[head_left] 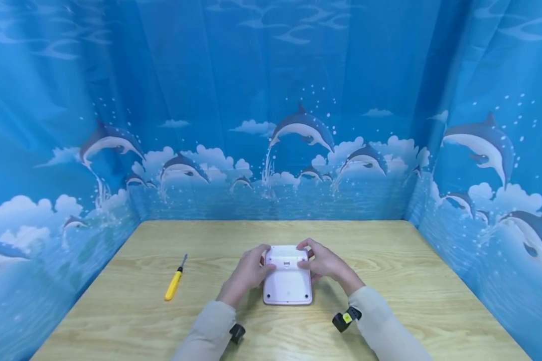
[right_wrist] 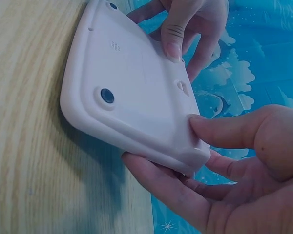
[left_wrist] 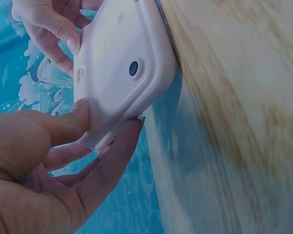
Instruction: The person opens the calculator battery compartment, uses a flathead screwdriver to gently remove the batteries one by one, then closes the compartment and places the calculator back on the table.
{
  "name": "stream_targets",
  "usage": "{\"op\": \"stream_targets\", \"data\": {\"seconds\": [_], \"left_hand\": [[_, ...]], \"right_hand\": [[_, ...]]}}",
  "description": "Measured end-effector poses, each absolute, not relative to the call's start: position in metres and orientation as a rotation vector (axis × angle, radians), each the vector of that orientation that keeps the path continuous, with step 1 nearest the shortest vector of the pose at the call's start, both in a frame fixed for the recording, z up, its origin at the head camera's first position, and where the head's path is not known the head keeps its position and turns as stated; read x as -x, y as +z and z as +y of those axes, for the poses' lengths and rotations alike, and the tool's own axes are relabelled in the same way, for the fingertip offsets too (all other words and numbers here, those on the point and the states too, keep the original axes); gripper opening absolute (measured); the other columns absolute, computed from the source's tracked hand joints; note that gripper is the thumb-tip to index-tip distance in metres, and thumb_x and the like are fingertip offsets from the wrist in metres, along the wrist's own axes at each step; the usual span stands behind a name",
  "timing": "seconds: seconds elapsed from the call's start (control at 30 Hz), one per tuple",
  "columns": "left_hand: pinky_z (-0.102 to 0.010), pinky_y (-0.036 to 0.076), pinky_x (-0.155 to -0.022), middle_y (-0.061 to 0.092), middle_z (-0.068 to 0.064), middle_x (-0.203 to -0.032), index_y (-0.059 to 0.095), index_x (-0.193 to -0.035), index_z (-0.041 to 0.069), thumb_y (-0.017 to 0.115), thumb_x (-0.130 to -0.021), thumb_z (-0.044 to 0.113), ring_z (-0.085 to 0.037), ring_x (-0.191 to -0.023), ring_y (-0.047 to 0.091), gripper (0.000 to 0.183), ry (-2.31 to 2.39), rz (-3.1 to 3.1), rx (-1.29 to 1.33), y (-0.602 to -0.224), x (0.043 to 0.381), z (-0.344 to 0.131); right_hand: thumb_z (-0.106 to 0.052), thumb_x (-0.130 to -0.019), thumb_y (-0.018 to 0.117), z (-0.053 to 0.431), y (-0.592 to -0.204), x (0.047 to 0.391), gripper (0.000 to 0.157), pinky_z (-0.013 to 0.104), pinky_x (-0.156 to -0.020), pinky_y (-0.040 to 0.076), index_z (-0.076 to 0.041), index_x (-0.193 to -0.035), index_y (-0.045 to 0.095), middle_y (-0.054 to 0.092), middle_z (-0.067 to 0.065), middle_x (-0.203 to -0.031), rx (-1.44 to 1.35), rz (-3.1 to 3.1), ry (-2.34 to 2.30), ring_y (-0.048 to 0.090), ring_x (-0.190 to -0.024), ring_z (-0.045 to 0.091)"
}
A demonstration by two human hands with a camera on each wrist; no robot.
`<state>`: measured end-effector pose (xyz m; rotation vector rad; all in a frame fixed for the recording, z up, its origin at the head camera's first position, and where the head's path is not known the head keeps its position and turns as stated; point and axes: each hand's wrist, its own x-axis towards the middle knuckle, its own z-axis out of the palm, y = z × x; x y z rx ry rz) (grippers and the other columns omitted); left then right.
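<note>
A pale pink-white calculator (head_left: 288, 288) is held with its back towards me, over the middle of the table. Dark round feet, small screw holes and a latch show on that back; its front face is hidden. My left hand (head_left: 248, 271) grips the left edge, thumb on the back and fingers underneath. On the opposite edge, my right hand (head_left: 327, 261) holds it the same way. Both wrist views show the calculator (left_wrist: 115, 63) tilted, its lower end close to or touching the table; which of these, I cannot tell.
A screwdriver (head_left: 173, 286) with a yellow handle lies on the left part of the wooden table (head_left: 388, 250). Blue curtains (head_left: 271, 65) printed with dolphins stand behind the table and along both sides. A dark camera is strapped to each wrist.
</note>
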<state>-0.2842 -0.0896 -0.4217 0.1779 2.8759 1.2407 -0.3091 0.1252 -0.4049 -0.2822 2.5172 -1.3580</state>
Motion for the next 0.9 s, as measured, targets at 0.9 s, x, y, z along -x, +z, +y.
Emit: {"op": "stream_targets", "data": {"seconds": [0.9], "left_hand": [[-0.026,0.054,-0.056,0.063,-0.007,-0.094,0.053,-0.147,0.004,0.077,-0.092,0.012,-0.016,-0.072,0.060,0.061,1.230,2.829,-0.134,-0.4242,0.2845,-0.0885]], "right_hand": [[-0.002,-0.094,0.070,0.1252,-0.4120,0.3110,0.046,0.037,-0.064,0.065,-0.007,-0.138,0.057,0.062,0.017,-0.107,0.243,2.558,-1.300,0.068,-0.076,0.026]]}}
